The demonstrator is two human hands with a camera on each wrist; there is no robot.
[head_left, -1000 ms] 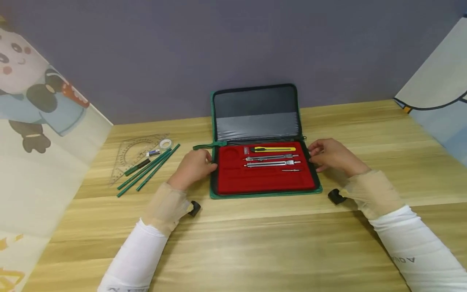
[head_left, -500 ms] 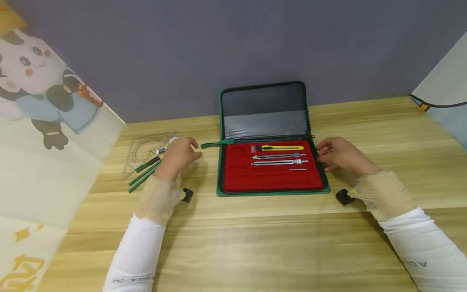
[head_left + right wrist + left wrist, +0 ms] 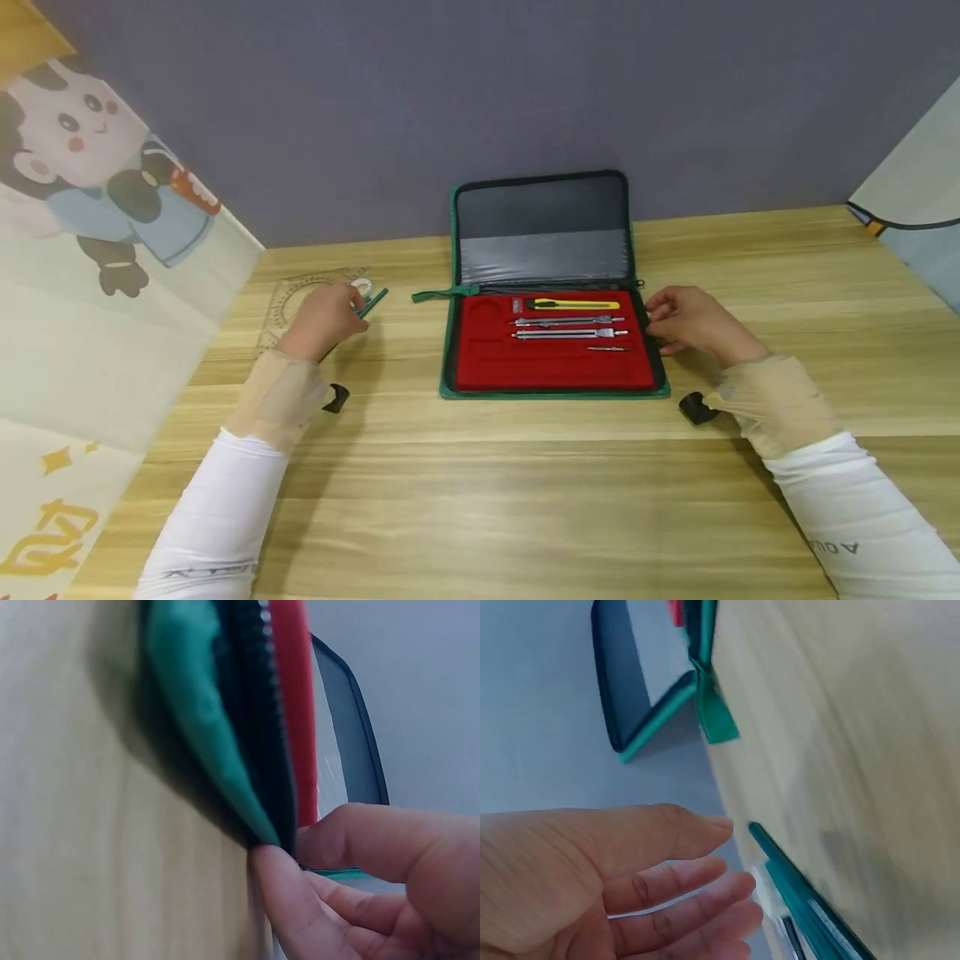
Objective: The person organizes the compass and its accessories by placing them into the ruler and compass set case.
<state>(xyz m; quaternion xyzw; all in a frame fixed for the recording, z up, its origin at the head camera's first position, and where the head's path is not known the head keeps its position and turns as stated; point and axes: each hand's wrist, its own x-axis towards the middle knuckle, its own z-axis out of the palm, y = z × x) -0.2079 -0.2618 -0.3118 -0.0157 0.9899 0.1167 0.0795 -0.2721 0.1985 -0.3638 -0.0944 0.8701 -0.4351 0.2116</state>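
Observation:
My left hand (image 3: 322,321) is over the green pencils (image 3: 375,302) on the table's left side and hides most of them. In the left wrist view its fingers reach out loosely, with the pencils (image 3: 802,900) just beyond the fingertips and nothing held. A green zip case (image 3: 448,350) lies unfolded, its dark lid raised at the back. My right hand (image 3: 693,321) pinches the case's right edge between thumb and fingers, seen closely at the zipped border (image 3: 255,712). The red insert (image 3: 555,371) holds a yellow utility knife (image 3: 577,305), two metal drawing compasses (image 3: 573,334) and smaller pieces.
A clear set square with a protractor arc (image 3: 288,292) lies partly under my left hand, with a white ring (image 3: 362,287) beside it. The green wrist strap (image 3: 431,295) sticks out left of the case. A grey wall (image 3: 360,125) stands behind the table.
My left hand has left the case's left edge and moved left to the pencils. My right hand stays at the case's right edge. The case contents look the same.

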